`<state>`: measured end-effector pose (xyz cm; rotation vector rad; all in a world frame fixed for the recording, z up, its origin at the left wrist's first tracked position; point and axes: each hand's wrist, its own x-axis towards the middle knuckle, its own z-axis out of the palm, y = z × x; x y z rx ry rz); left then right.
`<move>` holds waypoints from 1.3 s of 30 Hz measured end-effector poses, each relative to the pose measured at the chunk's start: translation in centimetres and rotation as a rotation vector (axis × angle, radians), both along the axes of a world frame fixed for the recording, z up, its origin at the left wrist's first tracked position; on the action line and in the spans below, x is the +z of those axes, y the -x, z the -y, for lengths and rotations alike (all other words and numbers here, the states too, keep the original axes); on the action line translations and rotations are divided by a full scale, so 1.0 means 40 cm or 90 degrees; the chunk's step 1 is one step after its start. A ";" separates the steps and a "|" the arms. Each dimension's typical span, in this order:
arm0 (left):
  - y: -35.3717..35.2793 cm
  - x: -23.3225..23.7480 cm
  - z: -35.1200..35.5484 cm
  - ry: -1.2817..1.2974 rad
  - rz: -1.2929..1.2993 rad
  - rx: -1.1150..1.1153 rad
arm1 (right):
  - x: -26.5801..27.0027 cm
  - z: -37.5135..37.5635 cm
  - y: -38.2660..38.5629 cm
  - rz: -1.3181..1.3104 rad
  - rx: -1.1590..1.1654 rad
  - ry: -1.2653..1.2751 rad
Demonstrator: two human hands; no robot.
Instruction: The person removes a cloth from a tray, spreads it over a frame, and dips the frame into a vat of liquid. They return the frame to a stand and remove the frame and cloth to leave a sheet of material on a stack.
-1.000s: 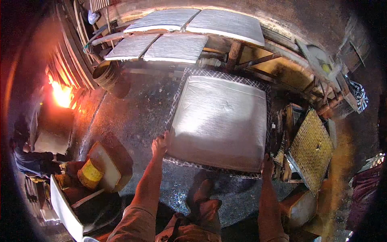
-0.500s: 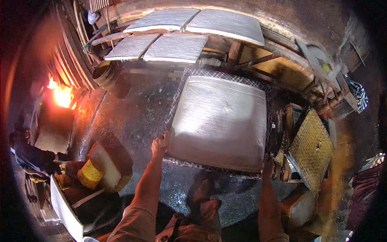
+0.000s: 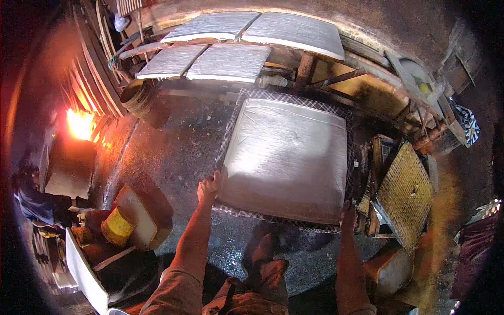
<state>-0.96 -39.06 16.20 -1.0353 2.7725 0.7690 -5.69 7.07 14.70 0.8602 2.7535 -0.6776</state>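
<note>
A broad, square white slab [image 3: 283, 163] with a smooth, shiny top lies in front of me. Dark plaid cloth [image 3: 310, 101] borders it on all sides. My left hand [image 3: 209, 187] is closed on the cloth-covered edge at the left, near the front corner. At the front right corner, my right hand [image 3: 347, 214] sits against the same edge, its fingers mostly lost in shadow. What supports the slab underneath is hidden.
Several white slabs [image 3: 228, 62] rest on a rack at the back. A fire [image 3: 80, 124] burns at left, beside a person's dark sleeve [image 3: 37, 205]. A bucket [image 3: 137, 98], a yellow container [image 3: 117, 227] and a yellow textured panel [image 3: 407, 191] stand around. The floor [image 3: 184, 126] looks wet.
The slab and both my hands look unmoved. At the left, the other person's sleeve has shifted slightly, and the flames have changed shape.
</note>
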 end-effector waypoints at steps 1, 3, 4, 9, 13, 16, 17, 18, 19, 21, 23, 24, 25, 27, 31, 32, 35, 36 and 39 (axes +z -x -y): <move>-0.001 0.020 -0.009 0.019 -0.006 -0.033 | 0.007 0.002 0.002 0.000 0.000 0.000; -0.017 -0.206 0.085 0.130 -0.027 -0.108 | 0.021 0.005 0.005 0.036 0.017 -0.018; -0.022 -0.283 0.117 0.242 -0.049 -0.182 | 0.023 0.007 0.004 0.036 0.018 -0.018; -0.009 -0.232 0.092 0.039 -0.061 -0.025 | 0.063 0.033 0.001 0.038 -0.022 0.012; 0.004 -0.163 0.066 0.003 -0.006 0.041 | 0.085 0.028 -0.011 -0.003 0.029 0.143; -0.003 -0.087 0.031 0.058 -0.003 -0.053 | 0.056 0.021 0.005 0.052 0.008 0.028; 0.000 -0.088 0.033 0.058 -0.003 -0.053 | 0.058 0.024 0.006 0.072 -0.008 0.013; 0.005 -0.085 0.032 0.024 0.016 0.008 | 0.062 0.027 0.006 0.092 -0.024 -0.002; 0.010 -0.081 0.032 -0.010 0.034 0.070 | 0.053 0.022 0.006 0.092 -0.024 -0.002; 0.010 -0.052 0.021 -0.019 0.039 0.079 | 0.045 0.015 0.005 0.067 0.005 0.011; 0.011 -0.045 0.018 -0.028 0.043 0.088 | 0.066 0.022 -0.005 0.042 0.012 0.060; 0.012 -0.051 0.021 -0.025 0.039 0.090 | 0.079 0.027 -0.009 0.016 0.019 0.108; 0.013 -0.057 0.023 -0.023 0.034 0.092 | 0.069 0.022 -0.007 0.016 0.019 0.108; 0.013 -0.063 0.025 -0.020 0.036 0.092 | 0.028 0.005 -0.002 0.016 0.011 0.038; 0.007 -0.064 0.025 -0.020 -0.002 0.074 | 0.016 0.005 -0.001 -0.033 0.018 0.006; 0.004 -0.058 0.021 -0.020 -0.002 0.074 | 0.052 0.019 -0.001 0.016 0.001 0.024; 0.001 -0.026 0.008 -0.013 -0.012 0.019 | 0.025 0.011 0.004 0.046 -0.007 -0.006; 0.006 -0.046 0.017 -0.031 0.007 0.055 | -0.006 -0.002 0.006 0.027 0.004 -0.054; 0.010 -0.069 0.028 -0.041 0.028 0.088 | -0.049 -0.023 0.004 -0.042 0.021 -0.027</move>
